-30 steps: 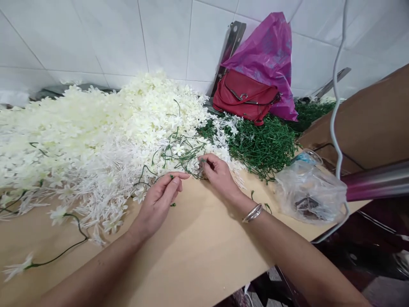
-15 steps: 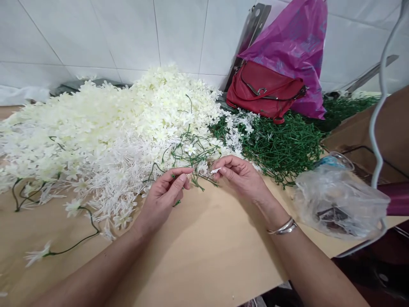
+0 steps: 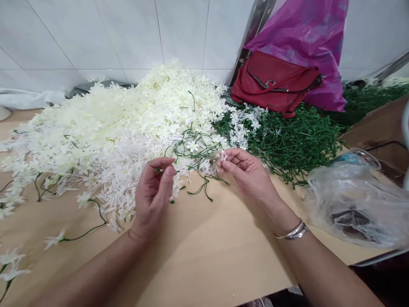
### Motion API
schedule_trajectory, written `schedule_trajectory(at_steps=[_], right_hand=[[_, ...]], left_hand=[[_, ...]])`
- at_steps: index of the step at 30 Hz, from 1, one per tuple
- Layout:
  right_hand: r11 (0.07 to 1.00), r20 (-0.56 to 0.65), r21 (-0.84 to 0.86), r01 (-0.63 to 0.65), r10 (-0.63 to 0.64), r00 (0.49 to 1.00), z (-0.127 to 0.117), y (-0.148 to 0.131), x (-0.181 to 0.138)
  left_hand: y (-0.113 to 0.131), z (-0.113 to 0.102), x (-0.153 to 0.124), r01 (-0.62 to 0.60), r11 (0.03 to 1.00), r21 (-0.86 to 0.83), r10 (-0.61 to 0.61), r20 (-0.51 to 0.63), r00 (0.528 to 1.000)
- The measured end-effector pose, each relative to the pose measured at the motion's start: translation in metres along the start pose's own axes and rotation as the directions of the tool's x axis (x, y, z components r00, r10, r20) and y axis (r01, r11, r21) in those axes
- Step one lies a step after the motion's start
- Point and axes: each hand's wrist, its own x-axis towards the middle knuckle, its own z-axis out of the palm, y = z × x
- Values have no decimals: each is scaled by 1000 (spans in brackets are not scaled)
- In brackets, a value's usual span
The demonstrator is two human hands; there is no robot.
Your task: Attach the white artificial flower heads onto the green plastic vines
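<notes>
White stamens (image 3: 223,156) were pinched between the thumb and fingers of our right hand (image 3: 248,172), near loose green stems (image 3: 205,186) on the table (image 3: 204,256). Our left hand (image 3: 151,194) was half curled, thumb and forefinger apart; green tips (image 3: 171,201) showed beside it, and we could not tell whether its other fingers gripped them. Cream flowers (image 3: 128,108) lay heaped behind, left of a red handbag (image 3: 277,79).

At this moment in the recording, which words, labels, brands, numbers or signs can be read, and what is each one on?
No text can be read.
Purple plastic bag: faint bluish markings, too blurred to tell lettering from pattern.
Red handbag: metal clasp, no legible lettering.
Clear item with blue markings, by the clear plastic bag: too small and blurred to read.
</notes>
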Motion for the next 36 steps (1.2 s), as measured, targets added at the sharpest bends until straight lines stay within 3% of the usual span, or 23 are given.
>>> schedule_trajectory(at_steps=[3,7,11,14,17,20,23,25,30,34,36], right_hand=[[999,74,-14,-48,49,996,6,-3,-3],[996,133,-93,-16,29,991,11,-4,-4],[983,109,-183,35,-15,994,11,-1,-4],[981,96,-196,1,18,995,11,-2,-5],[976,118,-220,2,25,993,11,-7,-8],[930,176,-364,43,24,984,9,-12,-12],[875,210,-476,85,20,978,8,-13,-14],[852,201,-512,111,-7,980,7,-12,-14],[884,183,-467,39,54,982,5,-11,-13],[915,156,-402,-18,88,984,7,-11,-13],[932,138,-360,-44,100,985,9,-10,-13]], left_hand=[[4,-3,1,23,999,-41,-24,-36,999],[6,-5,-2,148,981,129,-163,117,980],[5,-7,-4,155,968,199,-191,178,965],[7,-13,3,3,929,371,-109,265,958],[12,-23,14,-217,799,560,11,348,937],[17,-36,25,-323,657,682,-45,463,885],[21,-47,30,-434,531,728,-96,560,823],[22,-50,30,-493,448,746,-76,581,810],[13,-46,31,-603,280,747,-82,645,760],[9,-44,34,-650,250,718,-78,684,725],[12,-42,33,-637,281,718,-7,665,747]])
